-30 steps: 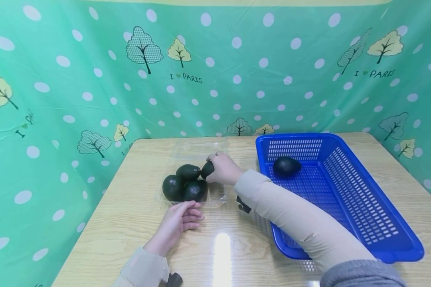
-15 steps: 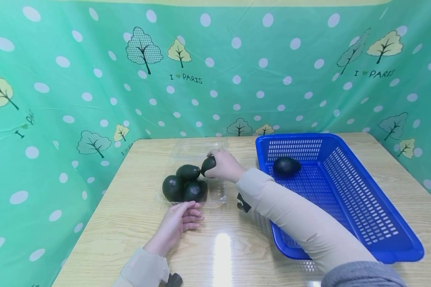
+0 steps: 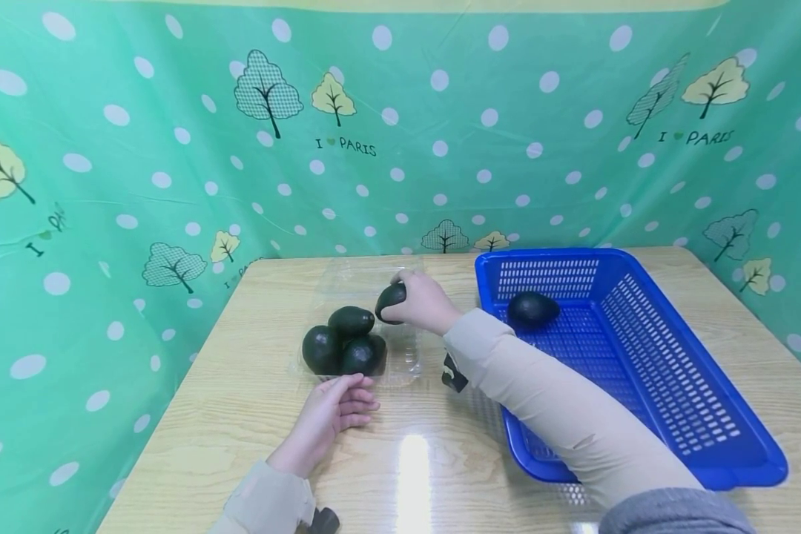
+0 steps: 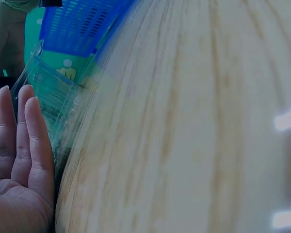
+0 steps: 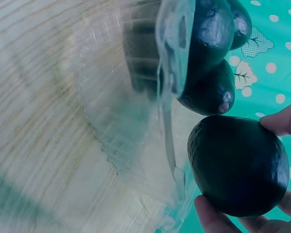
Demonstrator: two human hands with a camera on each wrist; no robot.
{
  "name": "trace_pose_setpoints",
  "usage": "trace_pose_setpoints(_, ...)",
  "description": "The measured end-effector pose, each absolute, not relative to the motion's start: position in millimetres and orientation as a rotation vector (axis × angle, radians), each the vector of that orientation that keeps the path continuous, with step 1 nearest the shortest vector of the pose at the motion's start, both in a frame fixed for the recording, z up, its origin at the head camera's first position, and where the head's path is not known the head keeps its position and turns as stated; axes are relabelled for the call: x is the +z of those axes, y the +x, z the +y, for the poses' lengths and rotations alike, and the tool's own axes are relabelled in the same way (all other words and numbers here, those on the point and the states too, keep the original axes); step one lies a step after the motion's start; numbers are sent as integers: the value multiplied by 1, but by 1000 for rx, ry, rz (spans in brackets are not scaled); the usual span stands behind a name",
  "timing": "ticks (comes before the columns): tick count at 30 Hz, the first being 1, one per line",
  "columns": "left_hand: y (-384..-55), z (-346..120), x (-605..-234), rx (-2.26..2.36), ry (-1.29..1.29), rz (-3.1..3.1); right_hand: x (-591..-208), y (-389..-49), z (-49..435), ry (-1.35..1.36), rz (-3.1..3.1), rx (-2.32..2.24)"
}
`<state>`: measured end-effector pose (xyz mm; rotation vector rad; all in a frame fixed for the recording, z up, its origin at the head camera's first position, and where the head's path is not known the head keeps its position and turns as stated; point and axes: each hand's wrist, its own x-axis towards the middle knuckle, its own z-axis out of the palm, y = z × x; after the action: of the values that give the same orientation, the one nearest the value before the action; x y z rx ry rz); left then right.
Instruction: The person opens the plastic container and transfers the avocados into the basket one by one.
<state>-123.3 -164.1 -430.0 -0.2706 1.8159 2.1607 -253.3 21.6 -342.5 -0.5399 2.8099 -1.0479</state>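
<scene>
In the head view my right hand [image 3: 426, 304] grips a dark avocado [image 3: 391, 302] by its sides, raised above a clear plastic clamshell box [image 3: 410, 363]. The right wrist view shows the same avocado [image 5: 238, 166] pinched between thumb and fingers, just outside the box's rim. Several other avocados [image 3: 323, 350] lie together in the left part of the box. My left hand [image 3: 337, 408] is beside the box's front edge, its fingers straight or relaxed and holding nothing. The left wrist view shows that palm [image 4: 24, 179] with its fingers extended.
A blue perforated plastic basket [image 3: 630, 445] stands to the right, with one avocado [image 3: 532, 309] in its far left corner. The box's clear lid [image 3: 374, 273] lies folded back behind it. A green dotted curtain [image 3: 400, 185] surrounds the wooden table [image 3: 220, 415].
My right hand has lifted the avocado slightly up and to the right, away from the others in the box. The left hand has stayed in place.
</scene>
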Motion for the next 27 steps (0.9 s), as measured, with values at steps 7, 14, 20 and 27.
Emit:
trace_pose_setpoints(7, -123, -164, -431, 2166, -278, 1821, -337, -253, 29, -503, 2778, -1145)
trace_pose_setpoints(14, -125, -164, -432, 2159, -299, 1825, -335, -253, 38, -486, 2740, -1254)
trace_pose_setpoints(20, -124, -164, -432, 2156, -292, 1828, -333, -252, 44, -465, 2713, -1307)
trace_pose_setpoints(27, -124, -163, -433, 2158, -298, 1823, -328, -249, 50, -419, 2677, -1368)
